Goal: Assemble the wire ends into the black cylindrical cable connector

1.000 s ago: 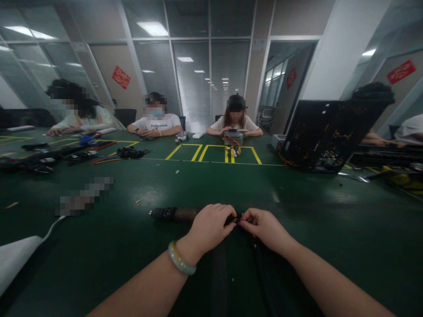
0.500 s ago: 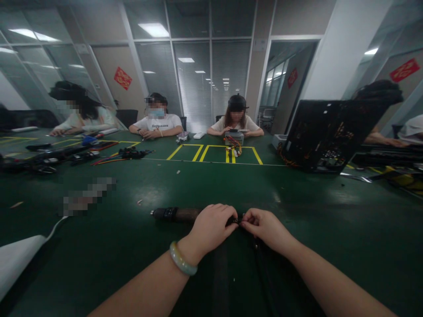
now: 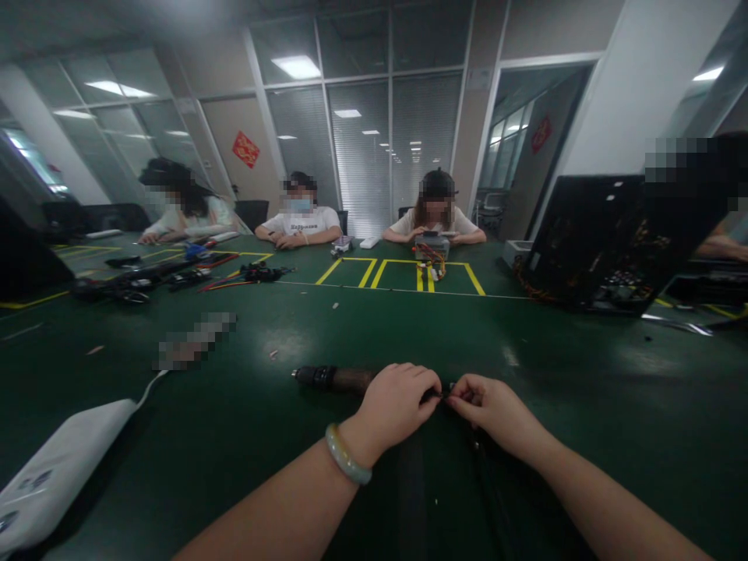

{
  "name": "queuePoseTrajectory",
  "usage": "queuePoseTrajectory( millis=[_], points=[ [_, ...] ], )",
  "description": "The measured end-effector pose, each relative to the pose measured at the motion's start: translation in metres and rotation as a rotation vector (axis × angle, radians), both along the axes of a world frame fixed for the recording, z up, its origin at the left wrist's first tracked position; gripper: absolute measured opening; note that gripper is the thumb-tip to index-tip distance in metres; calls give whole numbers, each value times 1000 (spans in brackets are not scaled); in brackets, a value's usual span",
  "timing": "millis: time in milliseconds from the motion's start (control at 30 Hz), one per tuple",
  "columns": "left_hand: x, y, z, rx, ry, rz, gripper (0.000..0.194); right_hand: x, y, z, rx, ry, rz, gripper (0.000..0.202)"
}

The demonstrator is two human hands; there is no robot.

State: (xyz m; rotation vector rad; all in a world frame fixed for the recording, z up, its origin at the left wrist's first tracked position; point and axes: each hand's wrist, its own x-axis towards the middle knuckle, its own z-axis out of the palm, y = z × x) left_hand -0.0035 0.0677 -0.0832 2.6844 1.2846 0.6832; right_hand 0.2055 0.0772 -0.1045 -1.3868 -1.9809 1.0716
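Observation:
An electric screwdriver (image 3: 342, 379) with a brown body, black collar and silver tip lies on the green table, tip to the left. My left hand (image 3: 398, 401) is closed around its rear end, hiding that part; a pale bangle (image 3: 347, 456) circles the wrist. Just to the right, my right hand (image 3: 494, 405) is closed in a pinch, its fingertips almost meeting those of the left hand. A small dark piece shows between the fingertips, too small to name. Below the right hand, a black cable (image 3: 480, 452) runs toward me.
A white power bank (image 3: 70, 475) with a cord lies at the left. Bundled black cables (image 3: 134, 284) are farther back. A black computer case (image 3: 576, 241) stands at the right. Across the table, a person handles a grey box with coloured wires (image 3: 431, 248); other people sit nearby.
My view has turned to the left, so the scene sits farther right and more of the power bank shows. Both hands stay closed at the screwdriver's rear end.

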Motion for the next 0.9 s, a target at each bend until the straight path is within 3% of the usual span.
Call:
queuePoseTrajectory(
  millis=[900],
  points=[
    [1, 1, -1, -23, -26, 6, 10, -1, 0, -5, 9, 37, 3, 13]
  ],
)
